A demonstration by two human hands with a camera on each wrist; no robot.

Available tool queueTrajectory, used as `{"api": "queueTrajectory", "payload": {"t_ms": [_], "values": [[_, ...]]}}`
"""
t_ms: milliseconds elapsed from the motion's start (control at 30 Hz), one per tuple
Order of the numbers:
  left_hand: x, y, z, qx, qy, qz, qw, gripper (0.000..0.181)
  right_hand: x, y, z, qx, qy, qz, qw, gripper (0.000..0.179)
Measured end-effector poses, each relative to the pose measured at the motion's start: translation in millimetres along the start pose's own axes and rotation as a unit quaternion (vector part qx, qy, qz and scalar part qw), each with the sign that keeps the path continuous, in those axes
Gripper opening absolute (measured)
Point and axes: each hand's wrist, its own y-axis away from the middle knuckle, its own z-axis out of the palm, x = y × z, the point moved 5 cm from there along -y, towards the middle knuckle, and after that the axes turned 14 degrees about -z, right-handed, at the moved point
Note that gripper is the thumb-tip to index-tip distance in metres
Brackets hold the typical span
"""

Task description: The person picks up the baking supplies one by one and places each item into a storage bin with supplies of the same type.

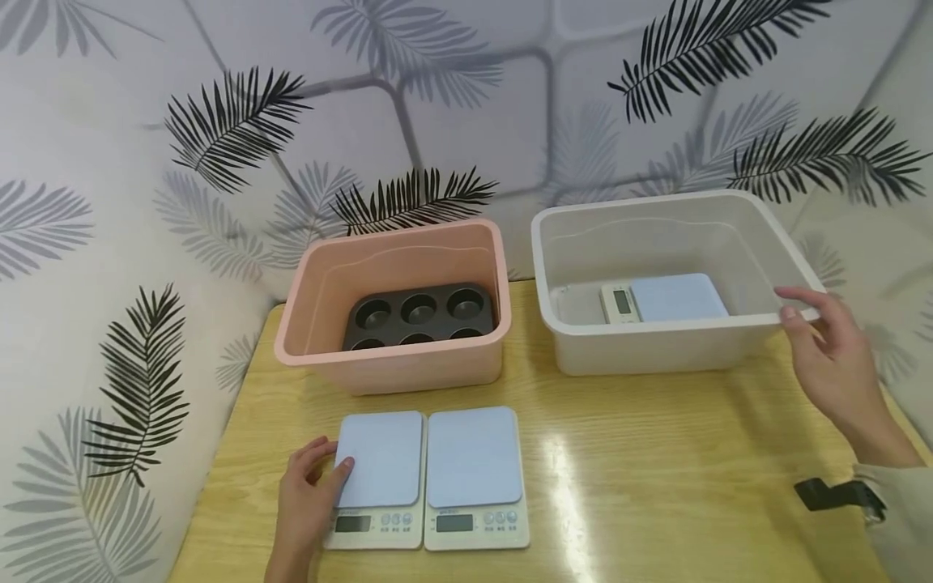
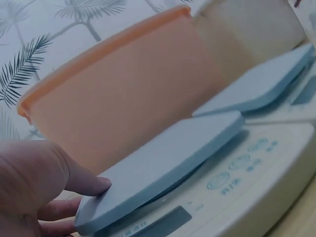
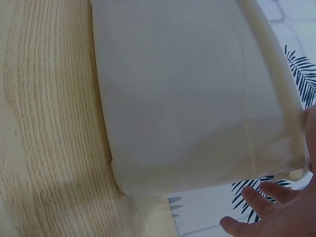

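Note:
Two white kitchen scales lie side by side on the table, a left scale [image 1: 379, 461] and a right scale [image 1: 475, 457], their displays facing me. My left hand [image 1: 309, 490] holds the left scale by its left edge. Its thumb [image 2: 94, 183] presses on the pale blue weighing plate [image 2: 163, 163], with the other fingers beside and under the edge. At the front right corner of a white bin [image 1: 656, 344], my right hand [image 1: 838, 360] pinches the rim between thumb and forefinger. Its other fingers [image 3: 264, 202] spread outside the bin. Another kitchen scale [image 1: 674, 298] lies inside that bin.
Behind the two scales stands a pink bin [image 1: 408, 368] with a dark muffin tin [image 1: 419, 312] inside. The wooden table [image 1: 641, 461] runs back to a leaf-patterned wall covering [image 1: 466, 105]. A black strap [image 1: 838, 494] shows near the right sleeve.

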Motion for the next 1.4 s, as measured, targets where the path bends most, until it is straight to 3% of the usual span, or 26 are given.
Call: {"api": "queueTrajectory", "payload": {"t_ms": [100,200,400,467,600,700,833,1000,1067,1167,1400], "values": [[-1.6,-3.1,-2.5,-0.018,0.034,-0.032,0.9988,0.049,1,-0.4,1,-0.002,0.001,0.002,1.0,0.044],[-2.2,-4.5,-5.5,-0.036,0.075,-0.04,0.9958,0.053,1,0.0,1,-0.003,0.006,0.002,1.0,0.044],[-6.6,-1.0,-5.6,-0.115,0.168,-0.048,0.9777,0.062,0,1.2,2,-0.008,0.003,-0.011,0.9999,0.044],[-8.4,0.0,-4.3,-0.137,0.17,-0.045,0.9748,0.065,-1,0.8,2,-0.008,0.009,-0.015,0.9998,0.044],[-11.3,-0.5,-2.7,-0.158,0.141,-0.033,0.9768,0.067,0,0.8,1,-0.01,0.022,-0.017,0.9996,0.044],[-13.2,-2.2,-2.5,-0.172,0.143,-0.035,0.974,0.067,0,0.3,3,-0.013,0.0,-0.026,0.9996,0.045],[-12.3,-2.9,-2.6,-0.194,0.166,-0.033,0.9662,0.066,2,-0.4,7,-0.011,-0.093,-0.024,0.9953,0.049],[-10.0,-1.4,-4.1,-0.211,0.186,-0.032,0.9591,0.063,7,-0.9,7,0.024,-0.234,0.004,0.9719,0.055],[-8.9,-0.6,-5.0,-0.218,0.188,-0.024,0.9572,0.062,8,-1.7,6,0.042,-0.237,0.009,0.9706,0.053],[-6.7,0.7,-6.9,-0.233,0.19,-0.006,0.9537,0.061,8,-3.2,4,0.067,-0.202,0.02,0.9769,0.048],[0.9,0.5,-12.5,-0.238,0.195,0.003,0.9516,0.057,7,-9.6,5,0.091,-0.243,0.05,0.9644,0.04]]}}
